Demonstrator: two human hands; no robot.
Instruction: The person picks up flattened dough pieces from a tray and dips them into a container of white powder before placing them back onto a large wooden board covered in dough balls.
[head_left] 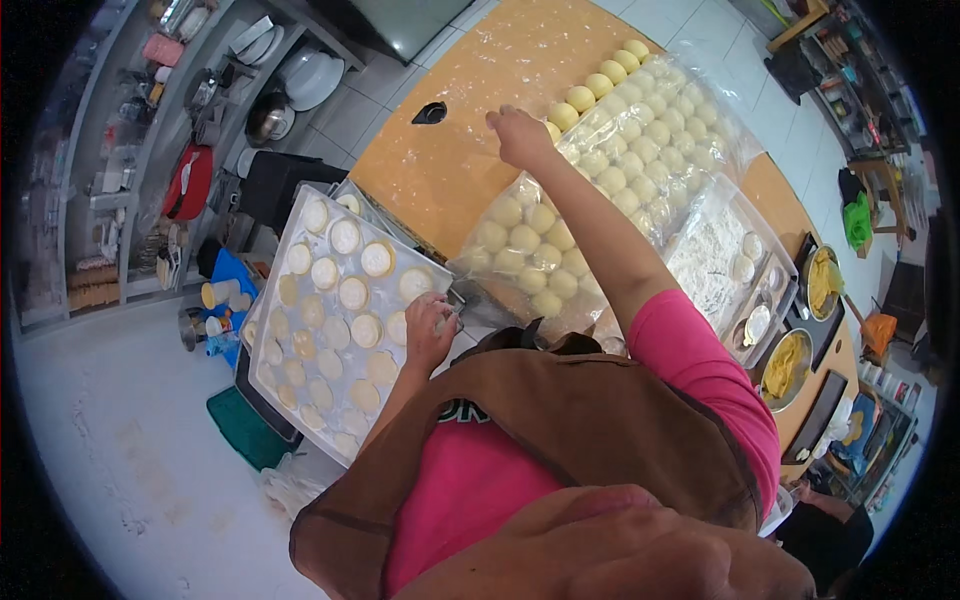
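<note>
My left hand is at the right edge of a white tray, its fingers bent over the rim. Rows of flat, floured dough rounds lie on that tray. My right arm stretches far across the wooden table, and my right hand is over the tabletop just left of the dough balls. Its fingers are partly extended, with nothing visible in them. Several pale yellow dough balls sit uncovered beside it. Many more dough balls lie in rows under a clear plastic sheet.
A tray of white flour with round metal pieces stands right of the covered dough. Beyond it are bowls of yellow filling. The wooden table has a dark hole and flour specks. Shelves line the left; a person is at lower right.
</note>
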